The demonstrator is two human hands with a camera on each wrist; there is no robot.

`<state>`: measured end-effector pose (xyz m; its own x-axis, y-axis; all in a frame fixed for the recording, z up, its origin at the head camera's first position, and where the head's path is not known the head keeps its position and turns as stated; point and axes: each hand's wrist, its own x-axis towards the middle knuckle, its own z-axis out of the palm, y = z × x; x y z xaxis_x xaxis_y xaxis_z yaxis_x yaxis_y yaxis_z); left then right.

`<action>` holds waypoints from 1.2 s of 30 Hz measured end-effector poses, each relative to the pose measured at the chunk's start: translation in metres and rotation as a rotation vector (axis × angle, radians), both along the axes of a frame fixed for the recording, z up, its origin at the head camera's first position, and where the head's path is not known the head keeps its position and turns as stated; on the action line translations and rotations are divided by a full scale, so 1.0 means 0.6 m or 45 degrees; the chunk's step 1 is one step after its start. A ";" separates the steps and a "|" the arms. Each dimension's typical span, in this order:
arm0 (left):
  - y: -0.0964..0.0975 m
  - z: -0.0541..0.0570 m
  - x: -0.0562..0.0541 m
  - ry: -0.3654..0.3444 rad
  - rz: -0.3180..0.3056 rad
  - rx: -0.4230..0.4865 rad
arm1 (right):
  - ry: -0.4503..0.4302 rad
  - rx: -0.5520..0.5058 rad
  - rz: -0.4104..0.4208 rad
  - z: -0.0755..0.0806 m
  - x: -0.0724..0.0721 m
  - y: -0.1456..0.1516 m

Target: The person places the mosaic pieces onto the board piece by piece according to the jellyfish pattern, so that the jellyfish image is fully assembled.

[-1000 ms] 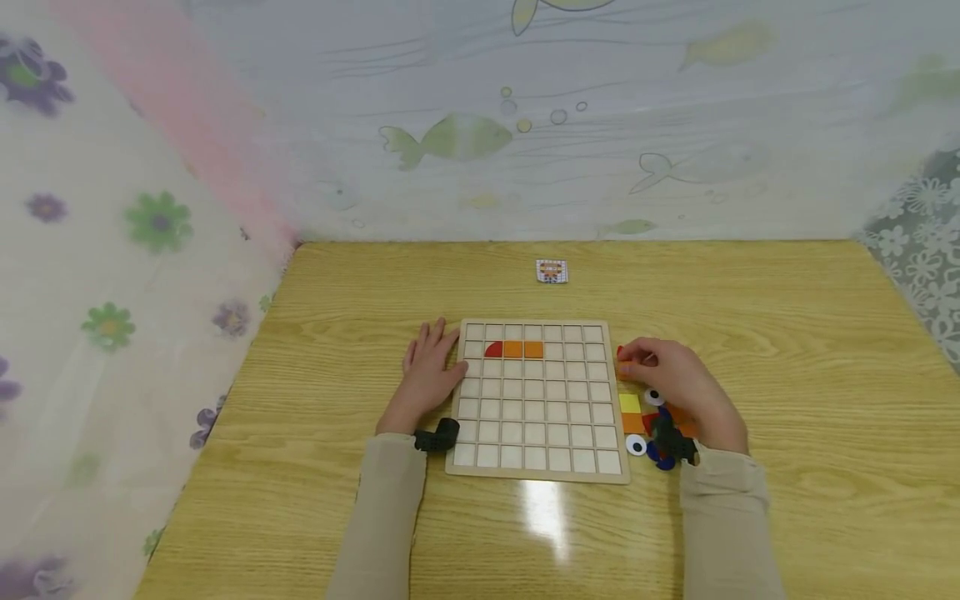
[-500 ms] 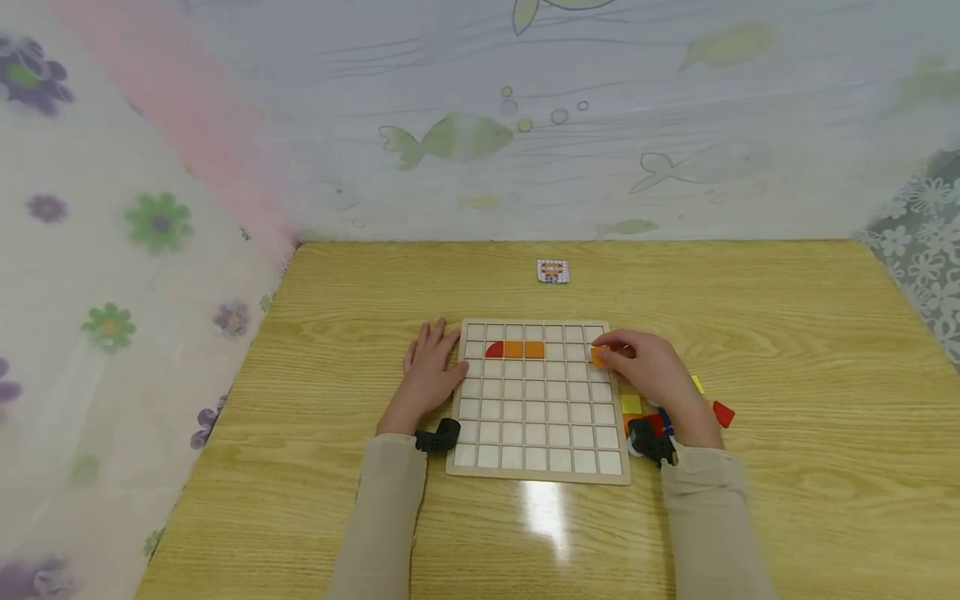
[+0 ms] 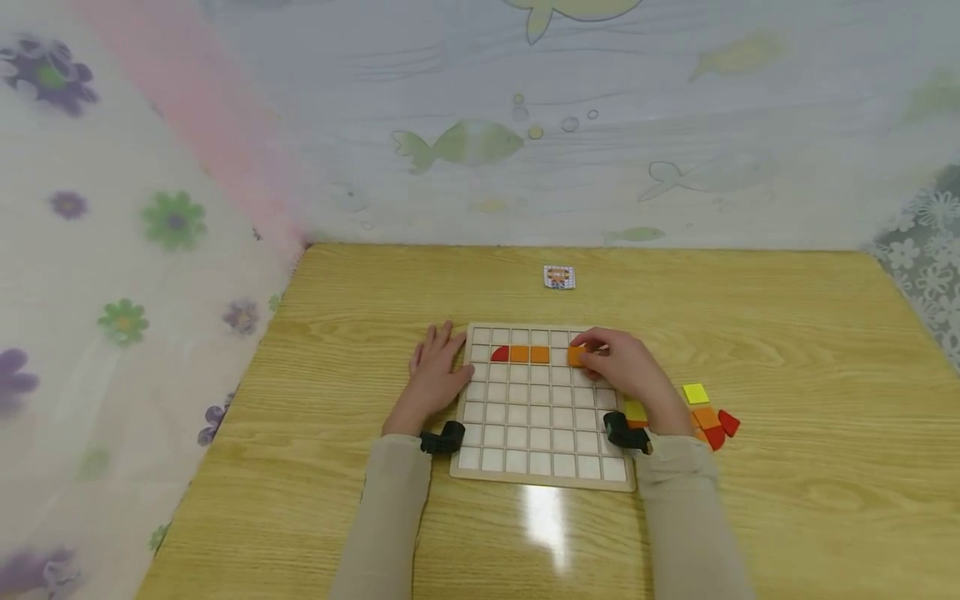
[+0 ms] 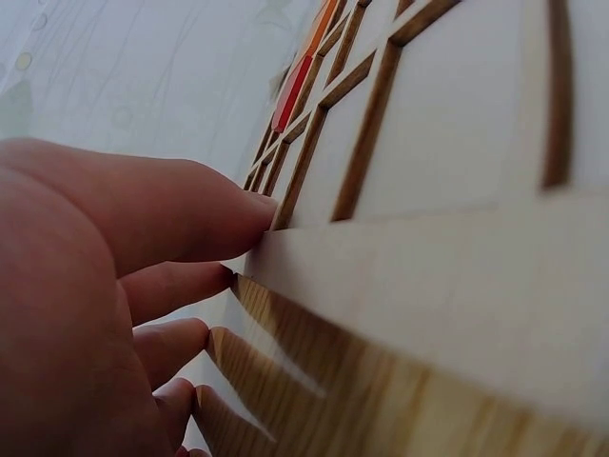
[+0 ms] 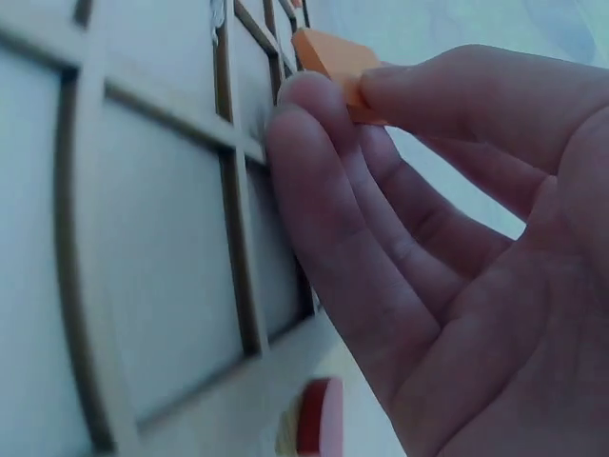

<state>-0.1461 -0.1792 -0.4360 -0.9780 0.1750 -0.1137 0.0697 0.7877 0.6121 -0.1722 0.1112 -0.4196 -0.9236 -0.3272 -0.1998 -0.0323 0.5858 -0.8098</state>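
A wooden grid board (image 3: 540,482) lies on the table. In its second row from the far side sit a red quarter-round tile (image 3: 500,354) and two orange square tiles (image 3: 529,355), side by side. My right hand (image 3: 630,364) pinches another orange square tile (image 3: 575,357) between thumb and fingers, over the same row and a cell further right. The right wrist view shows this tile (image 5: 335,62) tilted, with the fingertips close over the grid. My left hand (image 3: 433,379) rests at the board's left edge, fingers spread on the table and thumb (image 4: 228,214) on the rim.
Right of the board lie loose tiles: a yellow square (image 3: 695,393), an orange one (image 3: 705,417) and red pieces (image 3: 728,422). Another yellow tile (image 3: 636,411) is partly hidden by the right wrist. A small printed card (image 3: 559,277) lies beyond the board.
My right hand has moved left from the loose tiles to over the board, carrying the orange square tile. The left hand stays at the board's edge. The head view has shifted slightly.
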 end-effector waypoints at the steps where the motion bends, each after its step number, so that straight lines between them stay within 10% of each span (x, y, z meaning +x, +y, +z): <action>1: 0.000 0.000 0.001 -0.001 -0.001 -0.004 | -0.002 0.004 0.000 -0.001 -0.001 -0.003; 16: -0.002 -0.003 0.003 0.024 0.005 0.003 | 0.213 0.168 -0.060 -0.004 -0.001 -0.036; 36: 0.002 -0.007 -0.003 0.026 0.007 -0.013 | 0.235 0.215 -0.076 -0.008 -0.002 -0.041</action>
<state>-0.1479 -0.1783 -0.4400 -0.9810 0.1687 -0.0958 0.0778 0.7943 0.6026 -0.1733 0.0868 -0.4246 -0.9662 -0.2474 -0.0730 -0.1320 0.7174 -0.6840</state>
